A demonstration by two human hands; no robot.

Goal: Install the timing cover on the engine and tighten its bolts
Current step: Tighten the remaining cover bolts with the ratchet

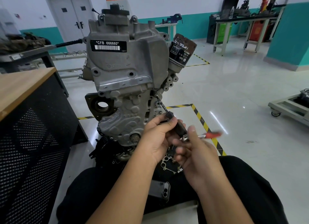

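The grey engine (127, 70) stands upright on the floor in front of me, its timing cover (123, 116) facing me. A bit driver with a black handle (177, 125) reaches up to a bolt (156, 95) on the cover's right edge. My left hand (157, 138) grips the black handle near its front. My right hand (195, 150) holds the ratchet head at the handle's rear, and the ratchet's red-and-silver handle (212, 135) sticks out to the right, blurred.
A wood-topped black cabinet (28, 106) stands close on the left. An oil filter (181, 48) juts from the engine's upper right. A gasket and small parts (167, 163) lie on the floor below my hands, and a phone (159, 189) rests on my lap. A trolley (291, 105) is at far right.
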